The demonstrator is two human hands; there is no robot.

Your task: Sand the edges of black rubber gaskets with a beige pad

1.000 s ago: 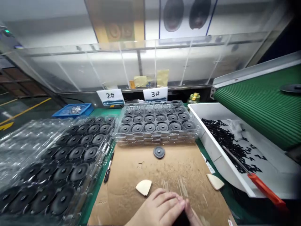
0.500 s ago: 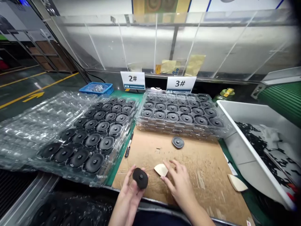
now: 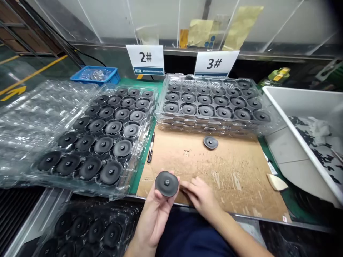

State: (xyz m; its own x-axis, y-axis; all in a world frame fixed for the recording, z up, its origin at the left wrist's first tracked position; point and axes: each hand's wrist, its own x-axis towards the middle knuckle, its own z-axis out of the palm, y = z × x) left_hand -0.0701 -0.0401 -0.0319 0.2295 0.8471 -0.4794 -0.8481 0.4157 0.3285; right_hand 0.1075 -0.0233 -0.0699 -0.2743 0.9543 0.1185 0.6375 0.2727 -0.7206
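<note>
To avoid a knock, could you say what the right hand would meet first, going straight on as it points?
Probably the left hand, which holds a black disc, though depth is unclear.

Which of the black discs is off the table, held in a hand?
The held disc, in the left hand; the lone disc lies on cardboard.

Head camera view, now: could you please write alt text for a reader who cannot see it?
The left hand holds a dark disc near the front edge of a cardboard sheet, with the right hand close beside it. Another dark disc lies farther back. Clear trays of similar discs stand left and behind, and a white bin at right.
</note>
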